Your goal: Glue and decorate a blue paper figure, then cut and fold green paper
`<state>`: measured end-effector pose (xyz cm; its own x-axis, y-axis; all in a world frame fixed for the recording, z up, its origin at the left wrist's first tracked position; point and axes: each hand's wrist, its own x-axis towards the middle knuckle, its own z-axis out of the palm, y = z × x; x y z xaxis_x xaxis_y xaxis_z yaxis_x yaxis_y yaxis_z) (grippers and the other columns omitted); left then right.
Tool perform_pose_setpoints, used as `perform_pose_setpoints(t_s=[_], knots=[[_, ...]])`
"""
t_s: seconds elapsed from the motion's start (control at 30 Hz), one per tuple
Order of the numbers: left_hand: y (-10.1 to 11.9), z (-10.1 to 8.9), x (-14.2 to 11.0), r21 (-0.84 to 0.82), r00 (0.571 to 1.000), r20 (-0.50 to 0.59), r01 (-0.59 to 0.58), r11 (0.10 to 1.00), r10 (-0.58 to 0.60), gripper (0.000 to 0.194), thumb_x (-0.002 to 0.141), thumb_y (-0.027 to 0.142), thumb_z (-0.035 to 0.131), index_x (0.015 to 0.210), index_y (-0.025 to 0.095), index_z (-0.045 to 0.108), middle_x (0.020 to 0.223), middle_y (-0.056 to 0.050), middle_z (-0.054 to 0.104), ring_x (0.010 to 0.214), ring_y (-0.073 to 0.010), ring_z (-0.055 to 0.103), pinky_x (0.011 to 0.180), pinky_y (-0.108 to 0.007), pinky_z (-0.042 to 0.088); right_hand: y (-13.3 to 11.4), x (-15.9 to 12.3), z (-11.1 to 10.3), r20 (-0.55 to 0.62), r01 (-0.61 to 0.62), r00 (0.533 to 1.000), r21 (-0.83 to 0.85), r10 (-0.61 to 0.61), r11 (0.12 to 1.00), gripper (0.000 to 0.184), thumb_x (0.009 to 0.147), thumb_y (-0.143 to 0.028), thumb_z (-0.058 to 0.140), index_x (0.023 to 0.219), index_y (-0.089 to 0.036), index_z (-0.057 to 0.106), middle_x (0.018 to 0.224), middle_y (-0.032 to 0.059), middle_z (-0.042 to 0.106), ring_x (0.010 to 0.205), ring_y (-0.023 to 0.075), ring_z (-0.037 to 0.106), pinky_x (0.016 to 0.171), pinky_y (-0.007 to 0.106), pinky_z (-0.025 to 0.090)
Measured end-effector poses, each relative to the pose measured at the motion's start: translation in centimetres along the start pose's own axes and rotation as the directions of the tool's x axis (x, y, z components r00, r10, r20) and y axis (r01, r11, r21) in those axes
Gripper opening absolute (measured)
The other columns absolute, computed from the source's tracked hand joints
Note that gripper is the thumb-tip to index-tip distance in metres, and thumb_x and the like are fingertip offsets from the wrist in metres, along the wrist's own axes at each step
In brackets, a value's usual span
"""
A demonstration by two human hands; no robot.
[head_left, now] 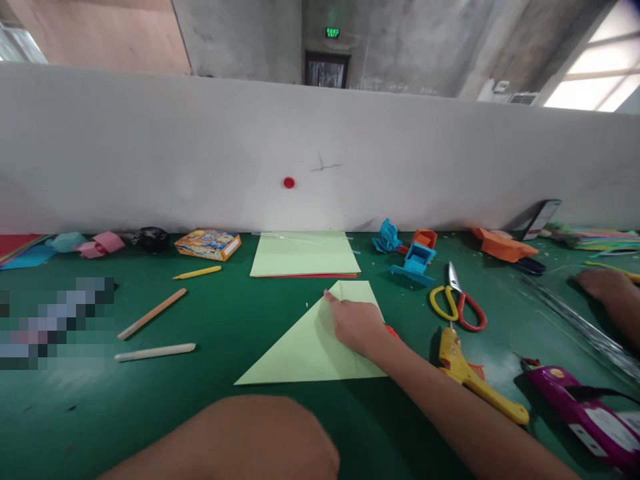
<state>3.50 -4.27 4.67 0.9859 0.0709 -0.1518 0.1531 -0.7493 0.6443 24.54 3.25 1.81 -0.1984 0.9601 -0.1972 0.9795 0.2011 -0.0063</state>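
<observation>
A light green sheet of paper (305, 350), folded with a slanting left edge, lies flat on the green table in front of me. My right hand (357, 323) rests on it, index finger stretched out and its tip pressing the upper slanted edge; the other fingers look curled and are partly hidden. My left hand (280, 433) is at the bottom, near the paper's lower edge but apart from it, with its fingers hidden from view. A small red piece (393, 331) peeks out beside my right wrist.
Scissors (457, 300) and a yellow glue gun (475, 380) lie right of the paper, near a purple device (583, 413). Green sheets (305, 255) and a small box (207, 244) lie by the white partition (200, 153). Another person's hand (605, 290) is at the right.
</observation>
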Motion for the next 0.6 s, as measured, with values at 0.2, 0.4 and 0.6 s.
perform_pose_setpoints(t_s=[0.2, 0.4, 0.6], knots=[[-5.9, -3.1, -0.4, 0.298, 0.800, -0.456, 0.550, 0.780, -0.389, 0.045, 0.098, 0.016, 0.041, 0.134, 0.024, 0.068, 0.095, -0.008, 0.069, 0.090, -0.0237, 0.067, 0.074, -0.031, 0.049, 0.1, -0.1, 0.2, -0.025, 0.015, 1.000, -0.006, -0.015, 1.000, 0.068, 0.098, -0.025, 0.041, 0.164, -0.024, 0.026, 0.112, 0.0164, 0.075, 0.093, 0.0313, 0.074, 0.072, 0.038, 0.051], [-8.8, -2.0, -2.6, 0.322, 0.733, -0.525, 0.641, 0.697, -0.431, 0.045, 0.104, 0.024, 0.036, 0.139, 0.023, 0.065, 0.090, -0.007, 0.062, 0.082, -0.0223, 0.060, 0.069, -0.030, 0.044, 0.4, 0.1, 0.4, -0.019, 0.009, 1.000, 0.019, -0.008, 1.000, 0.069, 0.098, -0.026, 0.041, 0.165, -0.026, 0.024, 0.111, 0.0155, 0.076, 0.092, 0.0329, 0.073, 0.073, 0.040, 0.051], [-8.4, -1.3, -3.9, 0.352, 0.747, -0.532, 0.623, 0.699, -0.398, 0.040, 0.105, 0.025, 0.038, 0.134, 0.023, 0.067, 0.089, -0.006, 0.062, 0.082, -0.0205, 0.059, 0.070, -0.030, 0.043, 0.5, 0.1, 0.3, -0.013, 0.011, 1.000, 0.039, -0.011, 0.999, 0.069, 0.098, -0.026, 0.042, 0.164, -0.026, 0.025, 0.108, 0.0146, 0.076, 0.089, 0.0321, 0.073, 0.073, 0.039, 0.051]])
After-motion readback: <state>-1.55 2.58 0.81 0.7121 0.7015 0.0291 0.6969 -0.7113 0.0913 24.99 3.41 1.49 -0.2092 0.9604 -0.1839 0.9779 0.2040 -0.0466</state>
